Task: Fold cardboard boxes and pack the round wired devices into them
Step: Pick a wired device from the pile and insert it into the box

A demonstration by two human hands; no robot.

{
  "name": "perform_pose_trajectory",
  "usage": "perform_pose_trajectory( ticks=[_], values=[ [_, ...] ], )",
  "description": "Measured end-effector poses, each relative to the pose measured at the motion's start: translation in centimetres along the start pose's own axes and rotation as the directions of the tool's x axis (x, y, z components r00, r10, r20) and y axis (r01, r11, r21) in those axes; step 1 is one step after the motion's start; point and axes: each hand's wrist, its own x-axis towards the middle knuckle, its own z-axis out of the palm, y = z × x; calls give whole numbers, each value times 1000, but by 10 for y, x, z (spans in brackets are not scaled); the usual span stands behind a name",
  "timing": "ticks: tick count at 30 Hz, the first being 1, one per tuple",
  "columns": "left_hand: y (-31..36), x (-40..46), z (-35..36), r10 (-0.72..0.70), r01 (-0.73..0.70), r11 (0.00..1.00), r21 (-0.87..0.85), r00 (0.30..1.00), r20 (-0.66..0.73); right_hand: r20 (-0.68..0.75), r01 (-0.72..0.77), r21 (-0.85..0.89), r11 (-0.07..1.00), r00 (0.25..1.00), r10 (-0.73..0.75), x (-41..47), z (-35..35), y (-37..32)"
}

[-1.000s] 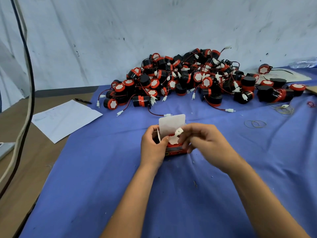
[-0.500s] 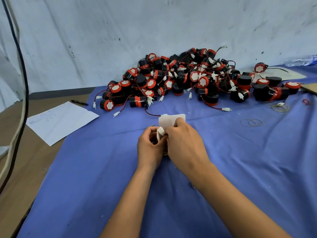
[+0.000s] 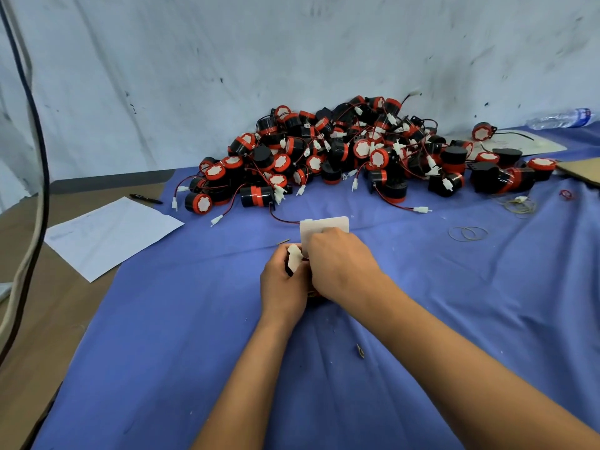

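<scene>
Left hand (image 3: 283, 280) grips the small box (image 3: 324, 226) steady; right hand (image 3: 341, 264) looks curled over it, probably tucking wire in. Get the wire fully down before closing the flap.

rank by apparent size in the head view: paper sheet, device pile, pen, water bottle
1. device pile
2. paper sheet
3. water bottle
4. pen
Bottle and pen look close in size, and the bottle sits farther back, so that order is unsure.
</scene>
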Motion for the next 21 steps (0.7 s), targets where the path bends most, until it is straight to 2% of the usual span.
perform_pose_trajectory(
  ticks=[5,9,12,15,17,18,21],
  values=[
    [-1,-1,-1,-6,8,999,-45,999,34,8,20,-6,1000,1000,-20,-4,2,5],
    [-1,0,0,-19,23,997,-76,998,52,67,46,-36,998,997,-44,-2,-1,7],
    [-2,2,1,-4,5,999,-46,1000,29,53,-27,79,997,998,23,3,-11,10],
    [-4,2,1,16,-16,999,-35,1000,7,-98,19,170,985,995,-2,-5,-13,14],
    [-3,2,0,31,-31,999,-37,1000,2,-168,-6,202,979,985,41,-13,-7,16],
    [-3,2,0,32,-32,999,-36,999,1,-202,-30,180,983,977,67,-12,-5,16],
    [-3,0,1,33,-33,999,-36,999,2,-265,-142,-33,989,956,128,-8,-1,17]
  ],
)
